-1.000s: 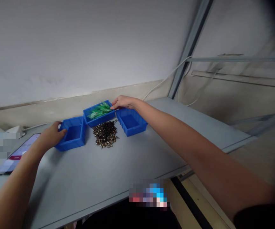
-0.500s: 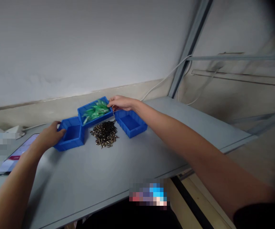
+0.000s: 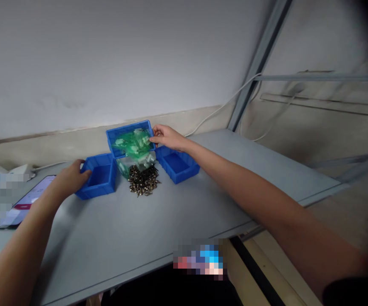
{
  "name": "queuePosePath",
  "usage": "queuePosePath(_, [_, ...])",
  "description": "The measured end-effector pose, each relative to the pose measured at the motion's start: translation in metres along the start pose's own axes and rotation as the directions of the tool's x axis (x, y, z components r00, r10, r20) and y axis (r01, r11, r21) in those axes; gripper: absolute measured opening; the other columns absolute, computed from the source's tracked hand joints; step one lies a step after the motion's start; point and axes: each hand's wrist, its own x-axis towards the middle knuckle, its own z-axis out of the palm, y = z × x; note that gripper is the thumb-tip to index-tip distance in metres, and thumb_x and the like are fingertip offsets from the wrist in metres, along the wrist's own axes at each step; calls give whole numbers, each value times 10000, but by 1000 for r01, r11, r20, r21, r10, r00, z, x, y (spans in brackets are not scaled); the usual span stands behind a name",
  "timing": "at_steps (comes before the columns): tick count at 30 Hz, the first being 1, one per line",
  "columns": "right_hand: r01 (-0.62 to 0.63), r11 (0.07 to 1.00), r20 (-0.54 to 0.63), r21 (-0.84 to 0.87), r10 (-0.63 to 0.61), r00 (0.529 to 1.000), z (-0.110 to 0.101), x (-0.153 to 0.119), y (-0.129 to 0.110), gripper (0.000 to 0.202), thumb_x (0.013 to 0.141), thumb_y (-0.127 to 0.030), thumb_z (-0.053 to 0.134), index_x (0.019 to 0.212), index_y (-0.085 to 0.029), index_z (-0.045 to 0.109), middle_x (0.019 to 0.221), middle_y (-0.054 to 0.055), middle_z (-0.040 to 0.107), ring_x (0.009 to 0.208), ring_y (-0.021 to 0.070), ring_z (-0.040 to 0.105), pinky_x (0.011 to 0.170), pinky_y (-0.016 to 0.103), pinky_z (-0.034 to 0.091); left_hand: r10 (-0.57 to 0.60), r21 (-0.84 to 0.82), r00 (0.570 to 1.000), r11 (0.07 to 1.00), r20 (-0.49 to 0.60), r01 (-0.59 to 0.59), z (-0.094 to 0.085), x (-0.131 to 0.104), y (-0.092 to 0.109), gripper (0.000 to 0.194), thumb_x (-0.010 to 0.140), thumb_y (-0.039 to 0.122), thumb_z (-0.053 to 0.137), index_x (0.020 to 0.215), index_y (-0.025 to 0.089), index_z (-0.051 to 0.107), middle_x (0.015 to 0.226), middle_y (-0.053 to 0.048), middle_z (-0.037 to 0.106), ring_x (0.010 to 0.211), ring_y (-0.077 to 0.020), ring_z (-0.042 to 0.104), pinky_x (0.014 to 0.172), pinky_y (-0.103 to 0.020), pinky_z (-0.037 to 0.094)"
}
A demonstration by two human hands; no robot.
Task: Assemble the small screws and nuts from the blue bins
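Right hand (image 3: 168,137) pinching tilted blue bin (image 3: 128,126) spilling green pieces (image 3: 133,142), left hand (image 3: 71,178) gripping upright blue bin (image 3: 101,191), metal parts (image 3: 144,182) between hands

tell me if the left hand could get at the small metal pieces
Probably, by going around: the left hand holds the left blue bin, which stands between it and the small metal pieces, but their near side looks unblocked.

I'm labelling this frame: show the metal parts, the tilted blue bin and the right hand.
Metal parts (image 3: 144,183): head view, pile's middle.
Tilted blue bin (image 3: 126,128): head view, far wall.
Right hand (image 3: 168,138): head view, back of hand.
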Motion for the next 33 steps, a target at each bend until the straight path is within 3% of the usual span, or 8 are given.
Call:
queuePosePath(4, [43,997,-14,-68,-44,999,-2,0,6,150,759,-206,556,745,-181,409,671,-42,477,608,99,516,638,248,412,35,-1,996,999,-78,-35,-6,-7,7,531,822,365,411,1260,65,402,1053,-192,603,955,-326,585,801,-405,450])
queuePosePath(8, [102,990,-34,-96,-105,994,1,1,13,169,718,-234,576,729,-181,416,651,-45,471,573,100,487,594,248,386,130,-1,950,991,-284,-136,-25,-29,28,436,864,320,362,1251,125,414,1156,-126,523,1046,-252,521,905,-368,400])
queuePosePath(11, [149,982,-46,-113,-155,987,2,1,16,171,708,-255,571,723,-185,416,642,-46,471,573,104,478,598,254,376,434,41,740,874,-514,-484,-36,-51,54,285,882,249,349,1028,138,567,981,-71,570,953,-193,533,884,-319,414])
queuePosePath(14, [179,975,-59,-129,-188,980,1,-1,14,173,712,-276,559,725,-187,410,641,-45,469,568,104,467,598,255,367,710,72,545,636,-447,-768,-32,-69,82,266,885,279,378,932,139,599,894,-68,586,855,-182,540,812,-311,445])
queuePosePath(16, [189,970,-68,-155,-202,977,0,-3,11,180,710,-280,560,723,-187,407,630,-49,457,554,98,444,588,247,358,815,83,495,540,-301,-838,-21,-76,96,296,900,323,379,1008,146,589,916,-75,572,872,-197,534,811,-335,447])
queuePosePath(20, [206,943,-66,-262,-230,971,0,-8,4,165,706,-258,570,741,-183,427,623,-48,456,577,102,438,602,239,357,869,88,474,488,-145,-868,-1,-79,109,387,877,445,426,1109,161,550,997,-91,534,946,-231,507,840,-384,437])
queuePosePath(25, [255,889,-30,-379,-287,958,2,-12,2,130,740,-239,550,809,-172,462,674,-24,497,635,118,485,633,237,365,895,95,431,442,-113,-892,-1,-83,112,408,883,468,389,1047,148,581,935,-90,544,888,-231,509,805,-399,433])
queuePosePath(33, [336,716,93,-612,-357,930,0,-19,1,99,814,-220,496,898,-169,482,779,16,545,699,139,499,659,246,349,963,1,233,235,-136,-972,7,-107,129,690,715,678,485,1185,176,535,1250,-152,468,1201,-320,371,1025,-468,260])
